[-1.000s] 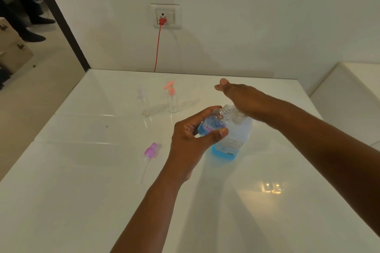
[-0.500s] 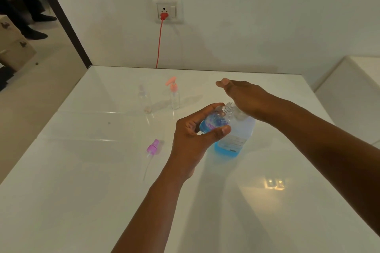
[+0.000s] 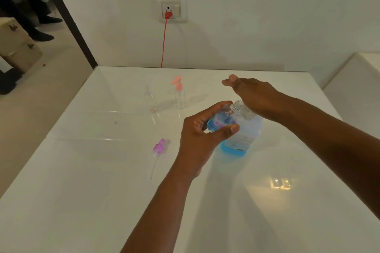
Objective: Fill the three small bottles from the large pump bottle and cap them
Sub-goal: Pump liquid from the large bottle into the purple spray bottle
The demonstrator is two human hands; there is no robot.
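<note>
My left hand (image 3: 202, 133) grips a small clear bottle (image 3: 223, 118) tilted toward the large pump bottle (image 3: 244, 135), its open neck up under the pump. The small bottle holds blue liquid. My right hand (image 3: 253, 96) lies flat on the pump head with straight fingers, hiding the pump. The large bottle stands on the white table (image 3: 102, 191) with blue liquid low in it. Farther back stand a clear small bottle without a cap (image 3: 151, 99) and a small bottle with a pink pump cap (image 3: 180, 93). A purple spray cap with its tube (image 3: 158, 149) lies left of my left hand.
A red cable (image 3: 163, 43) runs from a wall socket (image 3: 171, 9) down behind the table's far edge. A white ledge (image 3: 353, 88) adjoins the table on the right. Beyond the left edge are floor, boxes (image 3: 18, 47) and a person's legs.
Both hands and the bottles keep nearly the same pose. The view has shifted slightly, and the small bottle sits a little closer under the pump.
</note>
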